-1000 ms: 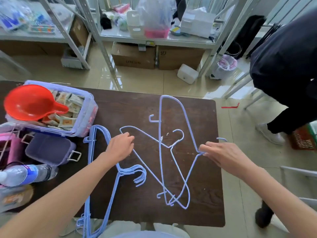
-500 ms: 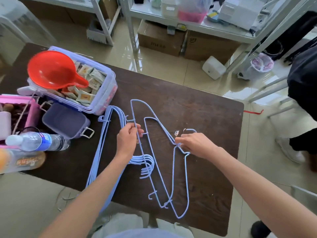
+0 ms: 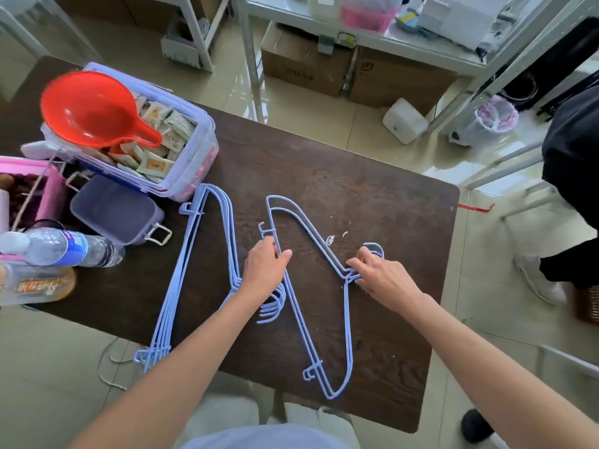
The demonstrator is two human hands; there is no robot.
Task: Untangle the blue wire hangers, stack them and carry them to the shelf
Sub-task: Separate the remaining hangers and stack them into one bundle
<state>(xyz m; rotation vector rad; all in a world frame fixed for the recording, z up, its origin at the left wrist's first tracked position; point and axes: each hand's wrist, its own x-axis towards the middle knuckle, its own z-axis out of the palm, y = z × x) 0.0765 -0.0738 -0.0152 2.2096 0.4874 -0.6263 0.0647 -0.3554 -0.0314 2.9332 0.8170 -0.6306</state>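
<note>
A stack of several blue wire hangers [image 3: 181,286] lies on the left of the dark wooden table [image 3: 372,196], its lower end over the near edge. To its right two more blue hangers [image 3: 348,335] lie nested together, hooks pointing right. My left hand [image 3: 265,267] grips the long bar of this pair near its upper end, just above the hooks of the stack. My right hand [image 3: 379,277] pinches the pair at the neck, below their hooks [image 3: 376,247]. The metal shelf [image 3: 382,40] stands beyond the table.
A clear bin of packets [image 3: 191,157] with a red scoop [image 3: 87,108] sits at the table's left, with a purple box [image 3: 113,212], a pink basket [image 3: 48,189] and a water bottle [image 3: 61,247]. Cardboard boxes [image 3: 304,66] lie under the shelf. A person in black [image 3: 570,189] stands at right.
The two loose hangers, crossed a second ago, now lie nested as one pair. My right hand slid in to their necks and my left hand moved onto their long bar. My head tipped downward.
</note>
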